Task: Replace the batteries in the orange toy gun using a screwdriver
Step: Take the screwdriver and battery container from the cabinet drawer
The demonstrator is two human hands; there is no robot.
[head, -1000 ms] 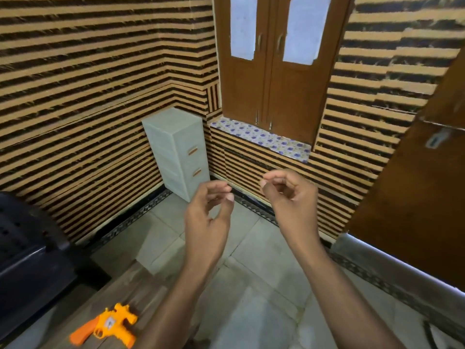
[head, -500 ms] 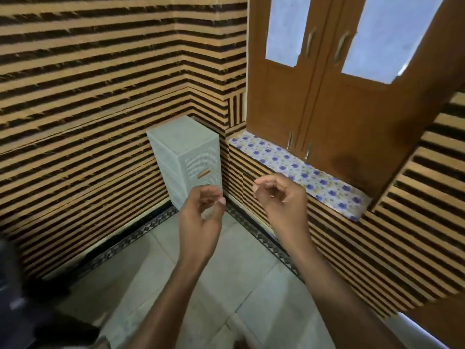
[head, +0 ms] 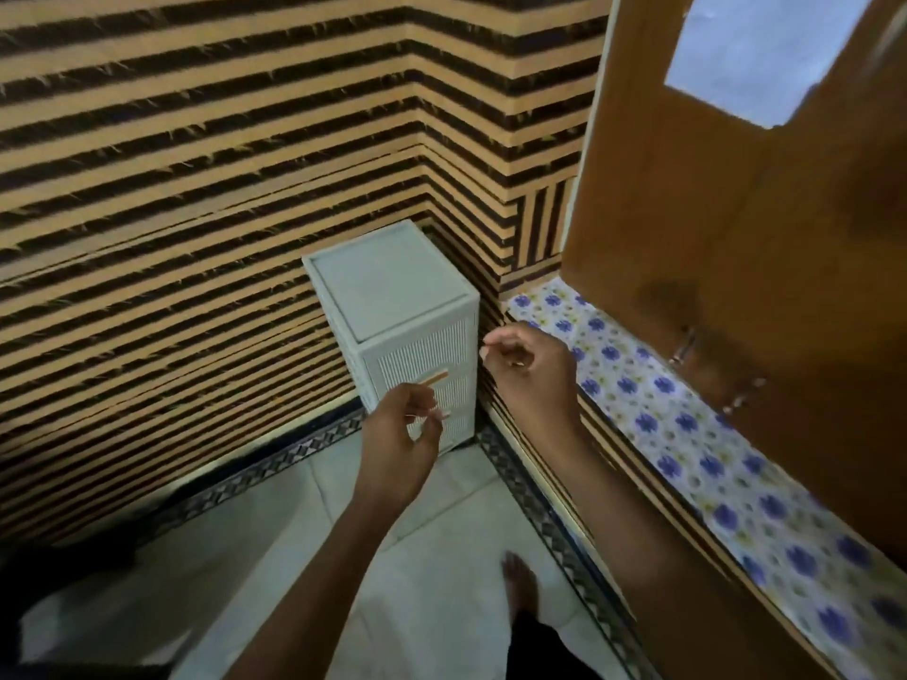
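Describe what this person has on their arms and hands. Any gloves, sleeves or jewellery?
Nothing is worn that the view shows. The left hand and right hand are bare, without gloves, and no rings or watch can be made out, though the picture is slightly blurred. Both forearms are uncovered down to the bottom edge of the frame, so no sleeve appears.

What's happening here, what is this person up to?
A person is standing in the corner of a room with both hands raised in front of a small white drawer unit. The left hand and right hand are loosely curled and seem to hold nothing; neither touches the drawers. No toy gun, batteries or screwdriver are in view, so the battery job is not under way in this picture.
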